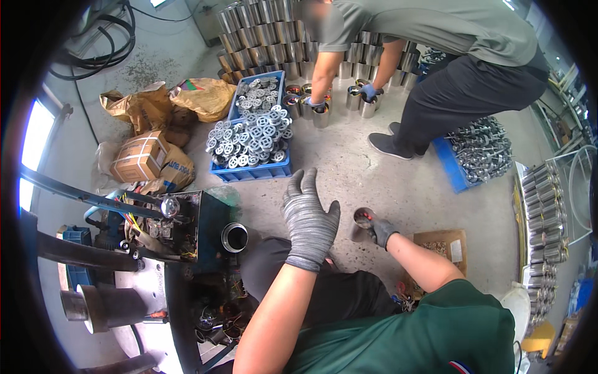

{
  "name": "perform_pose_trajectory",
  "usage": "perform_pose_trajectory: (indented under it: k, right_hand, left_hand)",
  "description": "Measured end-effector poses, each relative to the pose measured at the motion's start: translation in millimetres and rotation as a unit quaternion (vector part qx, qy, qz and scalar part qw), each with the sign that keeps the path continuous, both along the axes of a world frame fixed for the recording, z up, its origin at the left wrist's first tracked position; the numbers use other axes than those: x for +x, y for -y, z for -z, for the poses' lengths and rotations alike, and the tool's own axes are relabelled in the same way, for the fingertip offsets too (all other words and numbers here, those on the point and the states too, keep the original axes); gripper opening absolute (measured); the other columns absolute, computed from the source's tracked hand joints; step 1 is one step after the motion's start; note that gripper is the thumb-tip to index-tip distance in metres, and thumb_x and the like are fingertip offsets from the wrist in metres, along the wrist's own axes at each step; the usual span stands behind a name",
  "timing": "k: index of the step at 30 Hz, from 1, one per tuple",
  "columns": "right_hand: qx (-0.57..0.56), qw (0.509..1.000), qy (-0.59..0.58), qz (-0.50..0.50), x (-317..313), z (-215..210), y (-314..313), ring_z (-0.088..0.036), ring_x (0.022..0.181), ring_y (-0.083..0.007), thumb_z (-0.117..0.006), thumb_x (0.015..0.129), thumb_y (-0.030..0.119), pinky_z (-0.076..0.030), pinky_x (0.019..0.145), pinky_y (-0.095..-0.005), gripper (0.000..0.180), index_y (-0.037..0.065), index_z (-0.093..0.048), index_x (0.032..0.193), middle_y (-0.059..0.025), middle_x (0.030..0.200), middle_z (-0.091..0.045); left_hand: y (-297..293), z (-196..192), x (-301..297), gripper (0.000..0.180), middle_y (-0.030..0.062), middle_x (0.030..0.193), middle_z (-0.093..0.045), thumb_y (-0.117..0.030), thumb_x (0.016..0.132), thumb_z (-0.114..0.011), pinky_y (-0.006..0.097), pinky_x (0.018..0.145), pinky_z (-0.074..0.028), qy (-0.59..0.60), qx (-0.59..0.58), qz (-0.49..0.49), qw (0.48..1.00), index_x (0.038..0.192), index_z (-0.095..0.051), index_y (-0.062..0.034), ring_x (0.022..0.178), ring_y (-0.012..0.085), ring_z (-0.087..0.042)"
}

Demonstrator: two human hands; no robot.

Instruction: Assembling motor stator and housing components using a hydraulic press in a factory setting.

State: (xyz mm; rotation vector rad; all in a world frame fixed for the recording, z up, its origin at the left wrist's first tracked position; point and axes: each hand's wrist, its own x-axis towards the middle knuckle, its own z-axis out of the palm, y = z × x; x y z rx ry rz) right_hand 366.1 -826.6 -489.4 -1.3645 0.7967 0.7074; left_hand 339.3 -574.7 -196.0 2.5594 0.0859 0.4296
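My left hand (pixel 308 218), in a grey knitted glove, is raised over my lap. Its fingers are stretched out and it holds nothing. To the right, my right hand (pixel 382 231), in a dark grey glove, grips the rim of a shiny metal cylinder (pixel 359 233) near the floor. Something red shows inside that cylinder; the fingertips at its mouth are partly hidden. Another open metal cylinder (pixel 249 237) is beside my knee, next to the machine, its dark mouth facing up and left.
A co-worker (pixel 436 31) bends over several filled cylinders (pixel 321 117). Blue crates (pixel 255 172) heaped with grey wheel-shaped parts stand ahead. A machine (pixel 212 218) is at left, a cardboard box (pixel 459 240) at right. Stacked cylinders (pixel 261 37) line the back.
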Motion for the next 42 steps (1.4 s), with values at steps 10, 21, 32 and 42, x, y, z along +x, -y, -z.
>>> perform_pose_trajectory:
  k: [10, 21, 32, 42]
  right_hand:
    - [-0.007, 0.992, 0.03, 0.123, 30, 83, 26, -0.054, 0.044, -0.0167, -0.063, 0.093, 0.018, -0.041, 0.039, -0.0325, 0.005, 0.013, -0.064, 0.091, -0.0039, 0.063, -0.061]
    - [-0.066, 0.979, 0.052, 0.185, 108, 78, 11, -0.056, 0.044, -0.0198, -0.067, 0.092, 0.019, -0.043, 0.041, -0.0356, 0.012, 0.013, -0.063, 0.083, -0.0069, 0.062, -0.061]
    - [-0.071, 0.948, 0.082, 0.301, 162, 92, 0, -0.067, 0.054, -0.0253, -0.07, 0.092, 0.029, -0.053, 0.048, -0.0404, 0.022, 0.007, -0.071, 0.095, -0.0112, 0.072, -0.069]
    - [-0.313, 0.747, 0.298, -0.505, 20, 219, 46, -0.073, 0.077, -0.0298, -0.069, 0.088, 0.026, -0.056, 0.065, -0.045, 0.013, 0.014, -0.072, 0.085, -0.0127, 0.085, -0.075]
  left_hand:
    - [5, 0, -1, 0.082, 0.0218, 0.144, -0.05, -0.016, 0.073, -0.086, 0.051, 0.106, -0.049, 0.005, -0.077, 0.023, 0.997, 0.146, -0.048, -0.0082, 0.127, 0.0443, -0.056]
    - [10, -2, 2, 0.076, 0.0222, 0.143, -0.051, -0.016, 0.075, -0.085, 0.052, 0.109, -0.046, 0.031, -0.087, 0.007, 0.996, 0.143, -0.051, -0.006, 0.129, 0.0432, -0.054]
    - [9, 9, -1, 0.075, 0.0246, 0.142, -0.052, -0.017, 0.075, -0.086, 0.051, 0.105, -0.05, 0.048, -0.089, -0.004, 0.995, 0.142, -0.053, -0.0067, 0.123, 0.0459, -0.058]
    - [18, -20, 5, 0.062, 0.0125, 0.139, -0.059, 0.004, 0.088, -0.074, 0.036, 0.111, -0.045, 0.251, -0.334, 0.077, 0.905, 0.145, -0.051, -0.0036, 0.126, 0.0231, -0.058]
